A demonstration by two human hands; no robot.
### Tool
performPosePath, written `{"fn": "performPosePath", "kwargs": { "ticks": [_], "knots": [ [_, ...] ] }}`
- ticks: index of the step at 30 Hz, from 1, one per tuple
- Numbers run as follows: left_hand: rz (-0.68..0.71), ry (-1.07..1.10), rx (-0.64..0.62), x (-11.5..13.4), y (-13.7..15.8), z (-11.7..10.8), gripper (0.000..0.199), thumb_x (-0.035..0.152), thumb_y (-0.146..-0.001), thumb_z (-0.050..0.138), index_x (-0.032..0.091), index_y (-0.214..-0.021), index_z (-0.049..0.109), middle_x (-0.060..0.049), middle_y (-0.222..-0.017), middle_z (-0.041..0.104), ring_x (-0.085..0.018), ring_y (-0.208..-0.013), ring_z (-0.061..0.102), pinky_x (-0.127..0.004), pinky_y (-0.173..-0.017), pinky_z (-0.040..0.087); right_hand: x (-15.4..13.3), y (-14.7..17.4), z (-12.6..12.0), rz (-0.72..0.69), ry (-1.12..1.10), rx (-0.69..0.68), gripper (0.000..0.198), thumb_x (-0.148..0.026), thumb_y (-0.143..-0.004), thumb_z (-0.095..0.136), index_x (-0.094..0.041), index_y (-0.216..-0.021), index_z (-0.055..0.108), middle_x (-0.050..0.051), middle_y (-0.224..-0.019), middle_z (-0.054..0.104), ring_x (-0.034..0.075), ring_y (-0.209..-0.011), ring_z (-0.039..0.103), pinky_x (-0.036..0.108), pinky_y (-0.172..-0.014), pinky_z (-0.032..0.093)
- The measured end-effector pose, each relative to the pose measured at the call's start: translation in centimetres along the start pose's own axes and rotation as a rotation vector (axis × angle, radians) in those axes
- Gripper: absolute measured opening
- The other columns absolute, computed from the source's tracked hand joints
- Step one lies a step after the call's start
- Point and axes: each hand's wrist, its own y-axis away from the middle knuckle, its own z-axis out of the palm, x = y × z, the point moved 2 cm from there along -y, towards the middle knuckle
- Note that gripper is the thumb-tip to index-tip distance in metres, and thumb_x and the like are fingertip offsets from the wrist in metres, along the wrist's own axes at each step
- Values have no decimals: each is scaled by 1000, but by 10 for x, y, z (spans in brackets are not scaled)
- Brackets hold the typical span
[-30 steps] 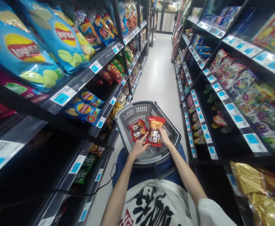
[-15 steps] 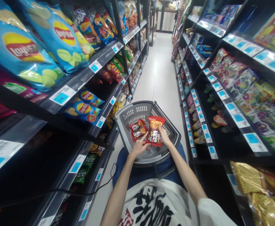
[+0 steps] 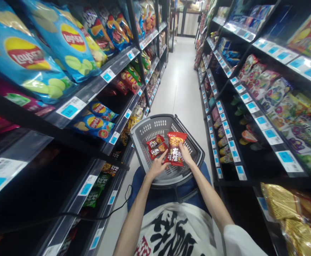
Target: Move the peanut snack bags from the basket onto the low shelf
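A red bag of peanut snacks [image 3: 175,151], printed with round nuts and white lettering, is held upright over a grey plastic shopping basket [image 3: 141,156]. My right hand [image 3: 186,154] grips its right edge, thumb on the front. At its lower left corner, my left hand [image 3: 159,165] pinches the bag between its fingers. Inside the basket, left of the held bag, lie two smaller red snack packs [image 3: 157,148] with similar print. The basket rests on or against my legs, its handle folded toward me.
Shelves with blue bags of potato chips [image 3: 72,42] rise close on the left. Right-hand shelves [image 3: 269,131] hold several candy bags, with gold-wrapped packages [image 3: 291,209] low down. A black cable [image 3: 112,213] hangs at lower left. The pale aisle floor [image 3: 175,78] runs ahead.
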Motion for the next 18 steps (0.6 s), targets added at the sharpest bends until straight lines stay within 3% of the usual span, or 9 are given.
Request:
{"fn": "performPosePath", "kwargs": {
  "ticks": [18],
  "knots": [
    [-10, -54, -6, -6, -1, 4, 86, 37, -91, 66, 14, -162, 24, -1, -77, 75, -20, -76, 72, -26, -77, 49, 3, 0, 0, -45, 35, -19, 67, -76, -89, 53, -14, -109, 69, 10, -107, 73, 25, -95, 68, 32, -83, 53]
  ]
}}
